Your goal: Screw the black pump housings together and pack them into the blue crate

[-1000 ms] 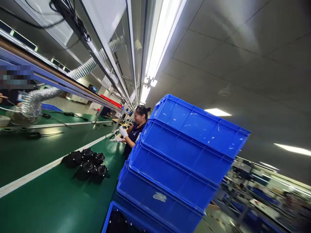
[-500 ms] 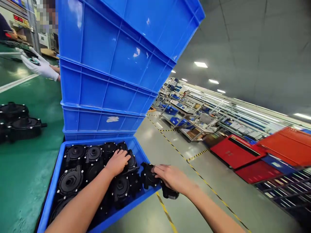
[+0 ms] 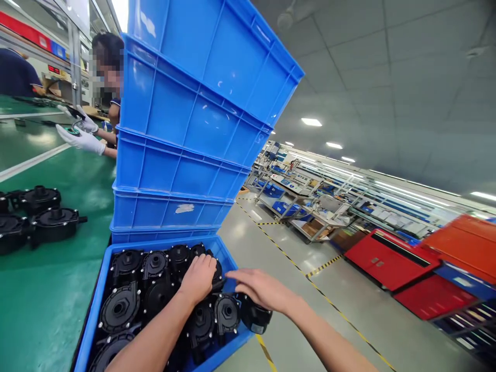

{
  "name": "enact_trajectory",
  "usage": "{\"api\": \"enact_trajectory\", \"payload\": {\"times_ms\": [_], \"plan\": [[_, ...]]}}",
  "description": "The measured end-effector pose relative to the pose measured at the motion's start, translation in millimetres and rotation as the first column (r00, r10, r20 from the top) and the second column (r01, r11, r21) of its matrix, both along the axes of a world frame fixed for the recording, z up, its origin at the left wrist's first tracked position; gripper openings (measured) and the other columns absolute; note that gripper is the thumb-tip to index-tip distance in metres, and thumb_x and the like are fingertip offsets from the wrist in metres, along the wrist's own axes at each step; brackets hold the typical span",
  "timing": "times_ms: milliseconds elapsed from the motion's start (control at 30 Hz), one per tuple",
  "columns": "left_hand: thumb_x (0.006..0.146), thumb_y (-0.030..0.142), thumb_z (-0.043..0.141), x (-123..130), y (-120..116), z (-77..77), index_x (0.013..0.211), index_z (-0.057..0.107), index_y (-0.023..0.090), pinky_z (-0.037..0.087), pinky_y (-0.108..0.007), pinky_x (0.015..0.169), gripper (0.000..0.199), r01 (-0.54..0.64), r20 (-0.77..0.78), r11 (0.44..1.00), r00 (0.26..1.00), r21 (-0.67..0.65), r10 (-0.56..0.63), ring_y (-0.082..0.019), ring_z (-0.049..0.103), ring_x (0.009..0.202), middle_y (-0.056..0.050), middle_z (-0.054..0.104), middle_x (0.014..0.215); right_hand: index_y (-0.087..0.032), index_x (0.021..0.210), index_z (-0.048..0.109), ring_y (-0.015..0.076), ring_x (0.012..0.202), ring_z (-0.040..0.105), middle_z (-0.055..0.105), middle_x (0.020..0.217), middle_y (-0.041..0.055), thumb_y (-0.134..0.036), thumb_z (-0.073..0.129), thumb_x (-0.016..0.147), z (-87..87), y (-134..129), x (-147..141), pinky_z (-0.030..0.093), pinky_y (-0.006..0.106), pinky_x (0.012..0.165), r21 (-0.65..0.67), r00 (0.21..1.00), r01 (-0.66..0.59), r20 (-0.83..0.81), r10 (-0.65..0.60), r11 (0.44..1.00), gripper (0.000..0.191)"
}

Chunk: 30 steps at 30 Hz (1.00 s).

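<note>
A blue crate (image 3: 91, 305) holds several black pumps in rows, their round housings and central ports facing up. My left hand (image 3: 198, 279) curls its fingers over a black pump (image 3: 217, 271) near the crate's far right side; its fingertips are partly hidden. My right hand (image 3: 267, 292) is over the crate's right edge, fingers stretched to the left and thumb apart. Just below it, a pump housing (image 3: 227, 313) sits inside the near right part of the crate. A black cylindrical part (image 3: 256, 316) beside that housing lies under my right palm, overlapping the rim.
Tall stacked blue crates (image 3: 186, 155) rise directly behind. On the left, several pumps (image 3: 56, 223) stand on a green work surface (image 3: 42, 289), where a gloved co-worker's hands (image 3: 81, 135) hold a small part. Red cabinets (image 3: 387, 258) and carts (image 3: 279, 191) stand across the marked floor.
The pump at my right hand has moved down and left into the crate, and the fingers have straightened above it. My left hand stays on its pump. The view has shifted slightly.
</note>
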State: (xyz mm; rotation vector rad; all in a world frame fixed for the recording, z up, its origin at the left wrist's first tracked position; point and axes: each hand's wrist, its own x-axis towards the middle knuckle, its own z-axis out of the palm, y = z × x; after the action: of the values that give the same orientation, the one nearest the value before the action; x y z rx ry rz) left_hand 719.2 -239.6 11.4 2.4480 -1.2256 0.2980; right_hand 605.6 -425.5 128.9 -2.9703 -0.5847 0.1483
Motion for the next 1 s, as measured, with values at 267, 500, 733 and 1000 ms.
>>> {"api": "enact_trajectory", "payload": {"times_ms": [267, 500, 733, 1000], "plan": [[0.095, 0.001, 0.045, -6.3, 6.5, 13.6, 0.120, 0.066, 0.012, 0.050, -0.045, 0.105, 0.034, 0.096, -0.025, 0.994, 0.995, 0.043, -0.095, -0.031, 0.063, 0.121, -0.016, 0.071, 0.121, -0.014, 0.125, 0.070, 0.0235, 0.068, 0.065, 0.071, 0.074, 0.0067, -0.051, 0.050, 0.104, -13.1, -17.7, 59.1, 0.048, 0.035, 0.073, 0.473, 0.801, 0.380, 0.262, -0.538, 0.795, 0.047], [0.101, 0.013, 0.046, 5.0, 32.1, 26.7, 0.112, 0.067, 0.015, 0.053, -0.043, 0.099, 0.023, 0.082, -0.072, 0.996, 0.994, 0.043, -0.079, -0.031, 0.066, 0.114, -0.013, 0.073, 0.115, -0.014, 0.088, 0.074, 0.0167, 0.058, 0.053, 0.060, 0.060, 0.0004, -0.072, 0.059, 0.090, -73.1, -38.9, 114.8, 0.043, 0.028, 0.060, 0.671, 0.760, 0.385, 0.159, -0.630, 0.634, 0.060], [0.099, 0.014, 0.050, 5.3, 31.0, 27.3, 0.122, 0.067, 0.018, 0.053, -0.046, 0.105, 0.029, 0.166, -0.197, 0.986, 0.968, 0.029, -0.157, -0.032, 0.064, 0.122, -0.013, 0.072, 0.123, -0.017, 0.076, 0.067, 0.0237, 0.067, 0.066, 0.070, 0.073, 0.0099, -0.088, 0.044, 0.085, -113.6, -50.8, 89.8, 0.047, 0.029, 0.052, 0.816, 0.618, 0.427, 0.051, -0.785, 0.389, 0.075], [0.099, 0.026, 0.048, 24.7, -9.2, 8.4, 0.133, 0.070, 0.012, 0.054, -0.060, 0.105, 0.043, 0.146, -0.339, 0.989, 0.931, 0.018, -0.131, -0.043, 0.062, 0.129, -0.027, 0.070, 0.130, -0.026, 0.053, 0.064, 0.0318, 0.058, 0.065, 0.062, 0.054, 0.0050, -0.081, 0.061, 0.072, -108.7, -61.5, 88.6, 0.056, 0.045, 0.061, 0.708, 0.603, 0.419, 0.251, -0.757, 0.569, 0.059]]}}
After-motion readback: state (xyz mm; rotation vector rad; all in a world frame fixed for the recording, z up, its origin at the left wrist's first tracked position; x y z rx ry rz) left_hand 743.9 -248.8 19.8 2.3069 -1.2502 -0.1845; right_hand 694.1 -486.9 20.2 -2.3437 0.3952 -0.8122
